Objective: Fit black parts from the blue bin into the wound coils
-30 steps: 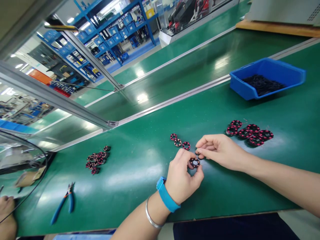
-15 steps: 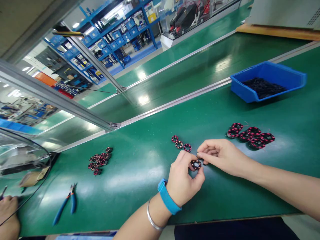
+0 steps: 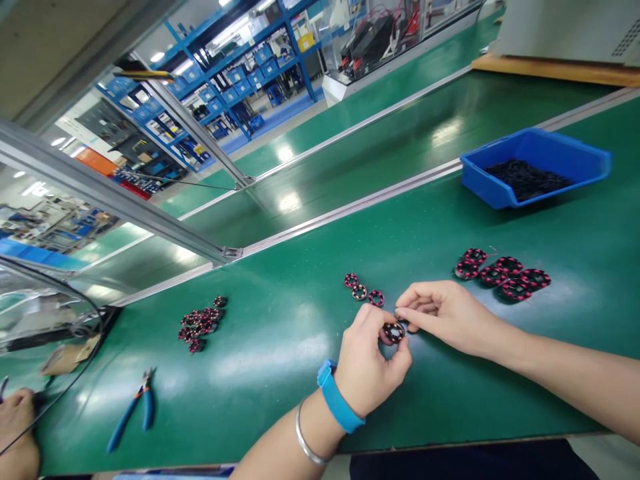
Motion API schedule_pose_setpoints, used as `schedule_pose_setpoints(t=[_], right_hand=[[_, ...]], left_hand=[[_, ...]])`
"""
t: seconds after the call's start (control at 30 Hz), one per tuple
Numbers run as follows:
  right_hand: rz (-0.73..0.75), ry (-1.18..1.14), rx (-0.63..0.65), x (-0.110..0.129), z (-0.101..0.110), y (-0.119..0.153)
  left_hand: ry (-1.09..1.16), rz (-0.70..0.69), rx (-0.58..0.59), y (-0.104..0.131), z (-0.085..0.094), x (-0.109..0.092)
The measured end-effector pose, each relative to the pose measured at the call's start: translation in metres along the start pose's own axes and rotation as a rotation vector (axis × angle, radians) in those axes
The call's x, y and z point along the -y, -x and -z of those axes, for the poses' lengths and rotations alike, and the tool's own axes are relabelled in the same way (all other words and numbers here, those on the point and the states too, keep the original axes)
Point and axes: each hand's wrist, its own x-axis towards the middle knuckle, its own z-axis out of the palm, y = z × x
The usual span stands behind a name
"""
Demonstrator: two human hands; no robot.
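Observation:
My left hand (image 3: 367, 363) pinches a small black ring wound with pink wire, the coil ring (image 3: 393, 331), between thumb and fingers just above the green bench (image 3: 280, 360). My right hand (image 3: 445, 315) is beside it, its fingertips closed on the ring's right edge. Three more coil rings (image 3: 363, 291) lie in a row just beyond my hands. A cluster of larger coil rings (image 3: 503, 273) lies to the right of my right hand.
A pile of small coil rings (image 3: 199, 322) lies at the left, with blue-handled pliers (image 3: 134, 408) nearer the front edge. A blue bin (image 3: 537, 167) of black parts stands at the back right. Another person's hand (image 3: 17, 427) holds a cable at the far left.
Both hands stay together on the same coil ring, fingers shifting only slightly. The view has drifted a little, so everything sits somewhat lower in the picture.

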Motion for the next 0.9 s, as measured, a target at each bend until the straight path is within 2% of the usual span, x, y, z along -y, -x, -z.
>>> schedule_pose_setpoints(t=[0.2, 0.4, 0.67, 0.9], right_hand=[[0.080, 0.161, 0.080, 0.004, 0.006, 0.005], [0.235, 0.475, 0.054, 0.004, 0.020, 0.007], [0.332, 0.544, 0.102, -0.007, 0.015, 0.006], [0.531, 0.689, 0.035, -0.014, 0.010, 0.007]], left_hand=[[-0.002, 0.016, -0.024, 0.002, -0.002, 0.001], [-0.012, 0.067, -0.022, 0.003, -0.003, 0.002], [-0.034, 0.060, -0.020, 0.003, -0.006, 0.004], [0.013, 0.060, 0.000, 0.002, -0.005, 0.003]])
